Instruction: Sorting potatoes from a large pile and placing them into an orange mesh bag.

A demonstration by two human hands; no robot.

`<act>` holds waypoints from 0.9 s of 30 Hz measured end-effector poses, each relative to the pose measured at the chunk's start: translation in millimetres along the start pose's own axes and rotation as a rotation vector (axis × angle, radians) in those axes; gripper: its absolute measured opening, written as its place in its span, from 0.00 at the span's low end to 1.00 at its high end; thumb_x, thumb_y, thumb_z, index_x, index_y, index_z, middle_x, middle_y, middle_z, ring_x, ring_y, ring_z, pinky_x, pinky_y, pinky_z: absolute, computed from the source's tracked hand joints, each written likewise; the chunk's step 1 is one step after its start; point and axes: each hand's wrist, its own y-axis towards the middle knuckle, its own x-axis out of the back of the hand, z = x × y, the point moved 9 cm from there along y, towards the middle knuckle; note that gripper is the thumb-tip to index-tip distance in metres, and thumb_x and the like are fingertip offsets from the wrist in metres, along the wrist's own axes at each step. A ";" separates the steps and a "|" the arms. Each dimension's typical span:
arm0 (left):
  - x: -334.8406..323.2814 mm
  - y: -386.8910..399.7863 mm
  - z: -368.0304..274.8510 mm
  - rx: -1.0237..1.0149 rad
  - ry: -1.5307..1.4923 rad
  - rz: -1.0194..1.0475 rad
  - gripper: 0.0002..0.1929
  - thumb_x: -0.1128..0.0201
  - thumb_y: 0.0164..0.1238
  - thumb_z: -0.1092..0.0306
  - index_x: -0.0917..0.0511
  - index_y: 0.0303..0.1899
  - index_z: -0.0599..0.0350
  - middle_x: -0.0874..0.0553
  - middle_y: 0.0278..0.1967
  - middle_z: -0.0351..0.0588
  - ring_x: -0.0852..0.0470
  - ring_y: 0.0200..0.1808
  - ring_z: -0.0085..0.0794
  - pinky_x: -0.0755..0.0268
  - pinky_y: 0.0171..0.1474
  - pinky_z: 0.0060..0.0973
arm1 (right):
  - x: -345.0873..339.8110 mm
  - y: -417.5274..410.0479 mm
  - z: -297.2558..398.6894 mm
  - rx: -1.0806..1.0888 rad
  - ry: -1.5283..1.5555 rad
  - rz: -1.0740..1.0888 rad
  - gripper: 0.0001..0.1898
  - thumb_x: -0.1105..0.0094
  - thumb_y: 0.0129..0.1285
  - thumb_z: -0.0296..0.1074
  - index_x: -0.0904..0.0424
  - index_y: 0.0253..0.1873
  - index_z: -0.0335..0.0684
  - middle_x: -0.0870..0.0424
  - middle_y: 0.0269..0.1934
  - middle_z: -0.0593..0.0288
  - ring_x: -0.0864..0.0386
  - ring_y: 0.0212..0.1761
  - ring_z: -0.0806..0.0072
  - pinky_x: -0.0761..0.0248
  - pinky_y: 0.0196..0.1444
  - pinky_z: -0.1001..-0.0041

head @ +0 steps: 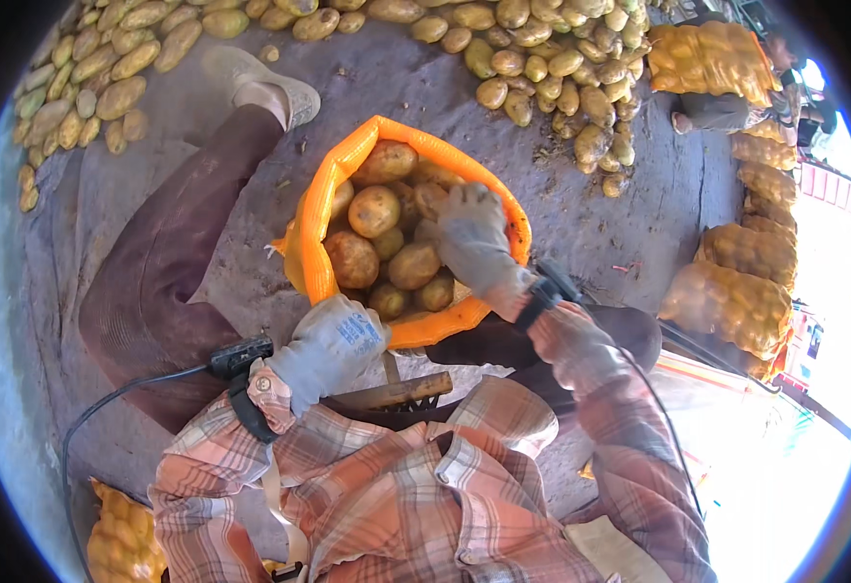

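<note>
An orange mesh sack [315, 251] with a rolled rim stands upright before me, its mouth wide and several potatoes [374, 211] inside. My left hand [338, 346], in a grey glove, is closed on the near left part of the rim. Inside the mouth at the right, my gloved right hand [473, 229] reaches down onto the potatoes with its fingers bent; its fingertips are partly hidden, so whether it grips a potato is not clear. Each wrist bears a strapped black device with a cable.
Loose potatoes [535, 65] lie in a heap along the far side and far left of the dark ground sheet [411, 80]. Filled mesh sacks [731, 299] line the right; another [123, 532] stands at the lower left. A person [717, 113] is at the upper right, behind a filled sack.
</note>
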 end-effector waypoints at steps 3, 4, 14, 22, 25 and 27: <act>-14.7 -0.4 -7.8 -0.027 -0.110 0.214 0.05 0.37 0.57 0.64 0.19 0.35 0.47 0.20 0.31 0.41 0.18 0.36 0.35 0.28 0.41 0.34 | 2.1 8.4 6.2 -0.071 -0.069 0.154 0.16 0.43 0.64 0.42 0.17 0.52 0.42 0.20 0.47 0.53 0.22 0.51 0.56 0.31 0.48 0.56; -13.7 4.1 -4.6 -0.028 -0.122 0.230 0.06 0.37 0.57 0.64 0.19 0.36 0.47 0.19 0.32 0.42 0.17 0.37 0.35 0.27 0.42 0.35 | 2.8 8.4 7.3 -0.061 -0.118 0.193 0.15 0.44 0.65 0.41 0.16 0.52 0.43 0.19 0.47 0.53 0.22 0.51 0.56 0.31 0.49 0.57; 108.7 0.5 92.4 0.218 -0.477 -0.380 0.12 0.33 0.65 0.64 0.18 0.48 0.54 0.14 0.45 0.48 0.15 0.48 0.42 0.23 0.52 0.36 | -44.7 61.2 -201.6 -0.502 0.546 0.017 0.18 0.44 0.68 0.42 0.19 0.58 0.42 0.15 0.51 0.44 0.17 0.53 0.49 0.25 0.58 0.54; 76.3 -16.8 224.7 0.905 -1.135 -0.715 0.20 0.31 0.69 0.65 0.22 0.57 0.64 0.14 0.49 0.54 0.15 0.49 0.40 0.22 0.54 0.33 | -207.0 149.4 -270.2 -0.679 0.396 -0.047 0.27 0.43 0.66 0.49 0.29 0.67 0.44 0.14 0.47 0.40 0.16 0.53 0.44 0.23 0.56 0.54; 59.8 -8.3 207.4 0.876 -0.957 -0.616 0.31 0.27 0.64 0.62 0.28 0.64 0.66 0.18 0.55 0.60 0.17 0.55 0.46 0.24 0.58 0.37 | -216.6 133.9 -256.4 -0.700 0.538 0.043 0.33 0.31 0.57 0.45 0.28 0.68 0.43 0.13 0.49 0.45 0.15 0.54 0.53 0.22 0.56 0.58; 49.5 0.1 192.2 0.842 -0.769 -0.511 0.38 0.25 0.61 0.62 0.33 0.68 0.67 0.22 0.60 0.65 0.19 0.59 0.52 0.25 0.61 0.40 | -191.9 115.5 -240.6 -0.653 0.761 0.073 0.35 0.26 0.54 0.41 0.26 0.67 0.42 0.13 0.48 0.48 0.15 0.53 0.58 0.22 0.55 0.61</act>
